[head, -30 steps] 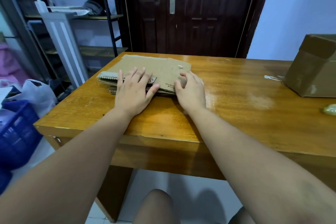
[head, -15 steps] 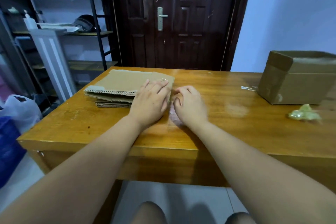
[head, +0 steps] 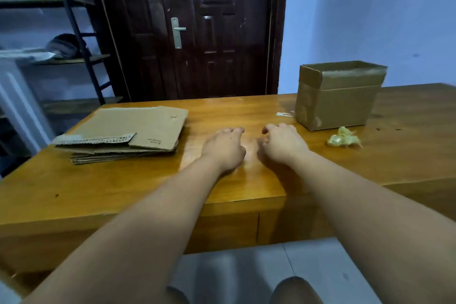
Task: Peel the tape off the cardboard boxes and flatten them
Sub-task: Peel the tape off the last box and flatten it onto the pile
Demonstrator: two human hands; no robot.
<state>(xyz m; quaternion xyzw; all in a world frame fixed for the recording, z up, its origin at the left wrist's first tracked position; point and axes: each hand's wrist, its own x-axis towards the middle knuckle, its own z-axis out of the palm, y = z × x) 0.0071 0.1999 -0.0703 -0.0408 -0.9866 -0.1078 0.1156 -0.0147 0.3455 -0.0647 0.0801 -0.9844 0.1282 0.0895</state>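
A stack of flattened cardboard boxes (head: 128, 131) lies on the left part of the wooden table (head: 123, 187). An upright brown cardboard box (head: 338, 99) with shiny tape along its top edge and corner stands at the right. My left hand (head: 225, 148) and my right hand (head: 283, 144) hover side by side over the bare table between the stack and the box. Both have loosely curled fingers and hold nothing. Neither hand touches any cardboard.
A crumpled wad of peeled tape (head: 344, 140) lies in front of the upright box, and a small tape scrap (head: 285, 114) lies at its left. A dark door (head: 197, 27) stands behind the table. A metal shelf rack (head: 71, 32) is at the left.
Both hands have left the flattened stack and moved right, toward the middle of the table. The view has swung right, bringing the upright box closer to the centre.
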